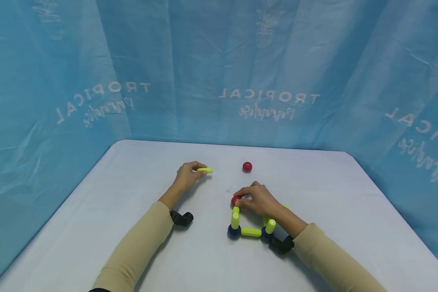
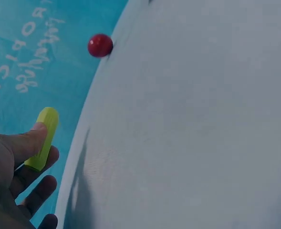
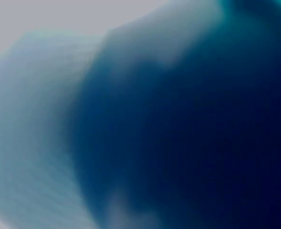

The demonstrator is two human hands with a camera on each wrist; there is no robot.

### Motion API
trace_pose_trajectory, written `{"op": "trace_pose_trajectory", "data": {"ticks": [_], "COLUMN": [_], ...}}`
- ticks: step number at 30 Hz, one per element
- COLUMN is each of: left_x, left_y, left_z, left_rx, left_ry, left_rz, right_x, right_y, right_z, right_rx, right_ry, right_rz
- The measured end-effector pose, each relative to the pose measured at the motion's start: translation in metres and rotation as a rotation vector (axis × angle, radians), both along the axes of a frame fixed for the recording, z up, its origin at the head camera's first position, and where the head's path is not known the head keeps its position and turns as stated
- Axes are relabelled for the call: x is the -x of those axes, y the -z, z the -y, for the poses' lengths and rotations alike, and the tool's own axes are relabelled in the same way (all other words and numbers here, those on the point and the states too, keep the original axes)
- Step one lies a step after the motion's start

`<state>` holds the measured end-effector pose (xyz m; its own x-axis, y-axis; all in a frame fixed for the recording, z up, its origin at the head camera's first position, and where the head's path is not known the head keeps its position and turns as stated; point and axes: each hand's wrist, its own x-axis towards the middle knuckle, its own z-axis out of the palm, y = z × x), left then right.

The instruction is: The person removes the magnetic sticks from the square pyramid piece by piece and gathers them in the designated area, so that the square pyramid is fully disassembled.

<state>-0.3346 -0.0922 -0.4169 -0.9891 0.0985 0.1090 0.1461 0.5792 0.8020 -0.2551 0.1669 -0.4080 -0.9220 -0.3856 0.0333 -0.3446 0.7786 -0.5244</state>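
Observation:
My left hand (image 1: pixel 188 177) pinches a yellow-green rod (image 1: pixel 206 170) above the far middle of the table; the left wrist view shows the rod (image 2: pixel 48 136) between thumb and fingers. With thumb and fingertips, my right hand (image 1: pixel 258 198) holds a red ball (image 1: pixel 235 201) at the far end of a yellow-green rod (image 1: pixel 235 217). That rod belongs to a frame of rods joined by dark blue balls (image 1: pixel 234 232). A front rod (image 1: pixel 251 232) runs between two blue balls, and another rod (image 1: pixel 271 226) rises at the right. My right hand and forearm hide part of the frame.
A loose red ball (image 1: pixel 247 166) lies beyond my right hand. The white table (image 1: pixel 168 259) backs onto a blue printed curtain (image 1: pixel 204 61). In the right wrist view, a blurred dark blue shape (image 3: pixel 202 133) covers much of the picture.

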Motion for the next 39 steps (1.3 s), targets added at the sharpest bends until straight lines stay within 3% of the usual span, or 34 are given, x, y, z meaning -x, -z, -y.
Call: {"op": "trace_pose_trajectory", "data": {"ticks": [8, 15, 24, 30, 34, 39], "left_x": [0.033, 0.046, 0.046, 0.045, 0.042, 0.033], "left_y": [0.010, 0.019, 0.018, 0.014, 0.011, 0.006], "left_z": [-0.005, -0.010, -0.013, -0.015, -0.016, -0.015], "left_rx": [0.059, 0.171, 0.190, 0.207, 0.189, 0.164], "left_ry": [-0.051, -0.064, -0.082, -0.059, -0.057, -0.085], "left_rz": [-0.012, -0.015, -0.032, -0.026, -0.024, -0.034], "right_x": [0.000, -0.002, -0.002, 0.000, -0.001, -0.003], "right_y": [0.000, 0.001, 0.001, -0.003, -0.009, -0.015], "right_z": [0.006, 0.007, 0.006, 0.000, -0.006, -0.009], "right_rx": [-0.023, -0.015, -0.018, -0.018, -0.034, -0.141], "right_ry": [-0.013, -0.010, -0.006, -0.035, -0.143, -0.312], "right_rz": [-0.013, 0.013, -0.001, 0.018, 0.015, -0.052]}}
